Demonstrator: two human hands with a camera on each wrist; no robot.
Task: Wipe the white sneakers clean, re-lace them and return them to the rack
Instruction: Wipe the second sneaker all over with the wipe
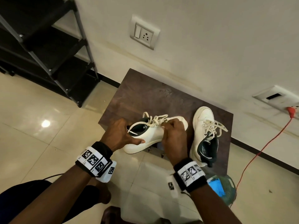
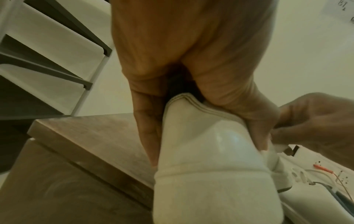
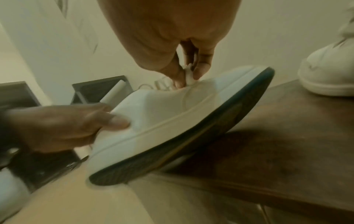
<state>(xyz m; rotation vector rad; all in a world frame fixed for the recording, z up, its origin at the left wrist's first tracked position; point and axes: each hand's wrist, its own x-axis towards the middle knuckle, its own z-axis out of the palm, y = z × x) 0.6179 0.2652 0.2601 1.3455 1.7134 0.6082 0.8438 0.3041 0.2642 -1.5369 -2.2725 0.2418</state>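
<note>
A white sneaker (image 1: 150, 135) (image 2: 201, 174) (image 3: 172, 109) is tilted up, heel off the front edge of a dark wooden table (image 1: 145, 97) and toe end over it. My left hand (image 1: 119, 133) (image 2: 159, 121) (image 3: 63, 125) grips its heel, thumb along the side and fingers at the collar. My right hand (image 1: 173, 131) (image 3: 189, 74) pinches a white lace (image 1: 157, 118) (image 3: 188, 76) at the eyelets. The second white sneaker (image 1: 204, 135) (image 3: 329, 72) lies flat on the table to the right, laces loose.
A black shoe rack (image 1: 48, 50) (image 2: 47, 72) stands at the back left against the wall. A red cable (image 1: 265, 146) runs from a wall socket down to the floor on the right. A green round thing with a blue item (image 1: 223, 189) lies on the floor near my right wrist.
</note>
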